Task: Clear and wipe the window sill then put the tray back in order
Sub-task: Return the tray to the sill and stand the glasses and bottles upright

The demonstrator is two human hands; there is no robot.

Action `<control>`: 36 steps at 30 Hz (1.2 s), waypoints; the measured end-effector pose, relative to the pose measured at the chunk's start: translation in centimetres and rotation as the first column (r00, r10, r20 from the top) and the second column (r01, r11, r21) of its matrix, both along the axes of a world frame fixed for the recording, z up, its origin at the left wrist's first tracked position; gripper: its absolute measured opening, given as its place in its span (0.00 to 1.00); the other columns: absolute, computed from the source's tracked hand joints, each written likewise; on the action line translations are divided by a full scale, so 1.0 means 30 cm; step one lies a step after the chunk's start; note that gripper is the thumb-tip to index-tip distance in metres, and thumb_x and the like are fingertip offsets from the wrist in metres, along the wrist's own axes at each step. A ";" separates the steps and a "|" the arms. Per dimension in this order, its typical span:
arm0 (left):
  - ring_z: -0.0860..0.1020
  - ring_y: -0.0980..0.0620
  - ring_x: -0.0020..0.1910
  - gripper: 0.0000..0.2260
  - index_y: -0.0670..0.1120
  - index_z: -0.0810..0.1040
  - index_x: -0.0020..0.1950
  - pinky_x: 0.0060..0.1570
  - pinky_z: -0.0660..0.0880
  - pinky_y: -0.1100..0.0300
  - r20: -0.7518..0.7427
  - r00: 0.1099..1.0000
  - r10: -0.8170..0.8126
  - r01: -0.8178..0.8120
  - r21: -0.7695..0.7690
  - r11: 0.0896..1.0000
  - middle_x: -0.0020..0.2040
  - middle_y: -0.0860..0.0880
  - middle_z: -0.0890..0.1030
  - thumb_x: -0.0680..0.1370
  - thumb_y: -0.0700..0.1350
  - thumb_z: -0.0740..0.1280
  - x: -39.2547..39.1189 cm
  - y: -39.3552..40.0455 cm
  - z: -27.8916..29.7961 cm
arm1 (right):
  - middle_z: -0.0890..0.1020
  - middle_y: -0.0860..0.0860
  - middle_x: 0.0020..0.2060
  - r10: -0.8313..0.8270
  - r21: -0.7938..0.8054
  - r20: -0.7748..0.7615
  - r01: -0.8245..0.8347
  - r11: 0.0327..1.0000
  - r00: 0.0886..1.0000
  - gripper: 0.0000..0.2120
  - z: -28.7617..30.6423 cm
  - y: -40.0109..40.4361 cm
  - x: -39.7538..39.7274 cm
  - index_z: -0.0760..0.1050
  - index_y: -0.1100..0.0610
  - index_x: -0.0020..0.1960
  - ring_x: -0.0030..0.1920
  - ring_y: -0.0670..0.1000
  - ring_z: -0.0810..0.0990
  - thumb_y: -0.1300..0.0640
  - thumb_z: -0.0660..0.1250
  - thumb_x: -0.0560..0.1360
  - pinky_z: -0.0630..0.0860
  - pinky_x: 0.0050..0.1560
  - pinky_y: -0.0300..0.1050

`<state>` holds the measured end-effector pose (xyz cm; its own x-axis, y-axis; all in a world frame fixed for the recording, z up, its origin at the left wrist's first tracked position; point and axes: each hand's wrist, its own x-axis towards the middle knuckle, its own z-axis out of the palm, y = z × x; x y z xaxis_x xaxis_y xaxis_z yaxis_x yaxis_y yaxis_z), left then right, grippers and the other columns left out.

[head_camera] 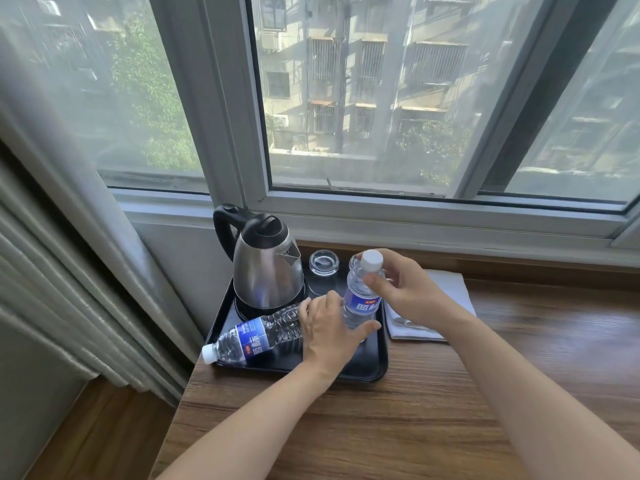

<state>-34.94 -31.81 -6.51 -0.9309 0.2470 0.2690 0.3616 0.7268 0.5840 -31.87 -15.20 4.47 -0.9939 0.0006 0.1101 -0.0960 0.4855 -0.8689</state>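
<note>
The right hand (403,292) has its grip closed round the neck of an upright water bottle (362,299) standing on the black tray (375,362). At eight o'clock from it, the left hand (327,336) grips the base of a lying bottle (254,337), cap pointing to eight o'clock. The kettle (265,268) stands at eleven o'clock.

Quick count from my end of the feed. Two water bottles: one lying on its side (258,337) across the front of the tray, one upright (362,299). One black tray (375,367). One steel kettle (266,271) on it. Glasses: I count two, a clear one (323,262) beside the kettle and a second (354,263) mostly hidden behind the upright bottle, so I'm less sure of that one. One folded white cloth (453,289) on the wooden surface (398,427), with what looks like one spoon (403,321) on it. Two hands in view, left (329,332) and right (405,292).
</note>
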 end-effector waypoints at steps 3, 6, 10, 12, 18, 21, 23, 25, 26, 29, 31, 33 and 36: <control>0.78 0.51 0.48 0.32 0.52 0.65 0.47 0.70 0.64 0.48 -0.007 1.000 -0.010 0.010 -0.015 1.000 0.42 0.56 0.74 0.65 0.79 0.65 0.000 0.000 -0.007 | 0.85 0.46 0.58 0.012 0.008 0.001 -0.012 1.000 1.000 0.15 0.004 -0.006 0.010 0.76 0.51 0.69 0.61 0.49 0.82 0.56 0.69 0.83 0.80 0.63 0.55; 0.77 0.52 0.55 0.32 0.51 0.70 0.52 0.74 0.60 0.48 0.045 0.994 -0.096 0.100 -0.086 0.991 0.48 0.56 0.77 0.67 0.78 0.64 -0.003 -0.025 0.012 | 0.85 0.46 0.58 0.025 0.001 -0.016 -0.025 1.000 1.000 0.15 -0.004 -0.012 0.019 0.75 0.51 0.69 0.61 0.48 0.82 0.56 0.68 0.83 0.81 0.60 0.48; 0.70 0.50 0.71 0.33 0.51 0.73 0.70 0.78 0.57 0.44 -0.010 0.986 -0.164 0.160 -0.150 0.976 0.64 0.55 0.77 0.71 0.67 0.73 0.006 -0.191 0.014 | 0.85 0.45 0.57 0.020 -0.061 -0.029 -0.022 0.998 0.999 0.14 -0.020 -0.018 0.030 0.76 0.49 0.68 0.60 0.45 0.82 0.56 0.67 0.83 0.80 0.57 0.40; 0.74 0.45 0.68 0.31 0.50 0.76 0.67 0.72 0.66 0.40 -0.113 0.990 -0.083 0.061 -0.191 0.980 0.61 0.52 0.79 0.69 0.63 0.77 0.007 -0.328 -0.008 | 0.85 0.44 0.57 0.005 -0.082 -0.032 -0.008 0.997 0.999 0.14 -0.027 -0.018 0.031 0.75 0.47 0.67 0.59 0.45 0.82 0.55 0.67 0.83 0.79 0.56 0.38; 0.74 0.49 0.69 0.41 0.55 0.70 0.75 0.69 0.62 0.45 0.089 0.972 0.215 -0.171 -0.356 0.919 0.66 0.54 0.77 0.67 0.73 0.71 -0.042 -0.620 0.016 | 0.85 0.45 0.58 -0.137 -0.196 -0.086 0.118 0.974 0.987 0.21 -0.080 -0.059 0.042 0.74 0.47 0.69 0.59 0.47 0.83 0.46 0.69 0.77 0.81 0.61 0.52; 0.74 0.52 0.67 0.38 0.61 0.69 0.74 0.59 0.57 0.53 0.172 0.974 0.150 -0.074 -0.383 0.921 0.64 0.57 0.79 0.67 0.72 0.72 -0.057 -0.663 0.050 | 0.81 0.46 0.66 -0.325 -0.355 -0.104 0.270 0.895 0.940 0.34 -0.129 -0.096 0.080 0.69 0.48 0.73 0.66 0.47 0.80 0.33 0.72 0.73 0.79 0.64 0.49; 0.74 0.51 0.67 0.35 0.62 0.71 0.73 0.54 0.54 0.55 0.202 0.971 0.127 -0.042 -0.379 0.924 0.61 0.56 0.81 0.68 0.70 0.74 -0.060 -0.674 0.057 | 0.79 0.47 0.65 -0.496 -0.341 -0.198 0.414 0.844 0.846 0.29 -0.160 -0.146 0.146 0.69 0.44 0.70 0.66 0.48 0.79 0.35 0.70 0.74 0.78 0.62 0.47; 0.72 0.52 0.67 0.33 0.63 0.73 0.71 0.53 0.53 0.55 0.210 0.969 0.131 -0.050 -0.349 0.936 0.59 0.55 0.81 0.67 0.69 0.75 -0.056 -0.683 0.052 | 0.79 0.49 0.60 -0.544 -0.262 -0.372 0.477 0.839 0.752 0.20 -0.191 -0.220 0.218 0.70 0.45 0.66 0.60 0.50 0.79 0.45 0.67 0.76 0.76 0.59 0.47; 0.72 0.52 0.68 0.33 0.63 0.73 0.70 0.53 0.52 0.56 0.210 0.969 0.131 -0.055 -0.334 0.941 0.59 0.55 0.81 0.67 0.69 0.75 -0.055 -0.689 0.045 | 0.79 0.50 0.58 -0.476 -0.184 -0.454 0.444 0.877 0.753 0.18 -0.203 -0.260 0.246 0.71 0.49 0.65 0.57 0.50 0.79 0.49 0.67 0.77 0.74 0.58 0.44; 0.70 0.54 0.69 0.32 0.64 0.75 0.69 0.54 0.51 0.57 0.208 0.971 0.118 -0.049 -0.310 0.949 0.61 0.56 0.80 0.66 0.69 0.76 -0.053 -0.698 0.038 | 0.78 0.47 0.58 -0.054 0.152 -0.480 0.143 0.978 0.876 0.19 -0.263 -0.350 0.243 0.74 0.56 0.66 0.60 0.47 0.78 0.57 0.70 0.77 0.73 0.63 0.39; 0.71 0.54 0.68 0.32 0.63 0.75 0.68 0.55 0.52 0.55 0.171 0.980 0.105 -0.042 -0.337 0.941 0.60 0.57 0.81 0.66 0.69 0.76 -0.047 -0.697 0.042 | 0.79 0.46 0.61 0.115 0.301 -0.346 -0.006 0.954 0.931 0.22 -0.300 -0.394 0.190 0.74 0.54 0.69 0.64 0.47 0.76 0.60 0.72 0.76 0.72 0.66 0.43; 0.73 0.55 0.66 0.31 0.63 0.75 0.67 0.59 0.56 0.53 0.103 0.991 0.083 -0.039 -0.374 0.927 0.59 0.58 0.82 0.66 0.68 0.76 -0.035 -0.700 0.045 | 0.79 0.49 0.64 0.174 0.370 -0.254 -0.071 0.926 0.951 0.25 -0.315 -0.435 0.128 0.74 0.55 0.71 0.66 0.50 0.75 0.62 0.73 0.75 0.72 0.68 0.46; 0.78 0.53 0.60 0.31 0.61 0.77 0.67 0.61 0.63 0.50 -0.041 0.999 -0.010 -0.005 -0.358 0.934 0.60 0.60 0.82 0.66 0.63 0.79 -0.016 -0.723 0.058 | 0.75 0.54 0.71 0.221 0.566 -0.136 -0.107 0.817 0.966 0.32 -0.304 -0.479 0.041 0.70 0.58 0.76 0.71 0.57 0.71 0.60 0.73 0.73 0.70 0.73 0.54</control>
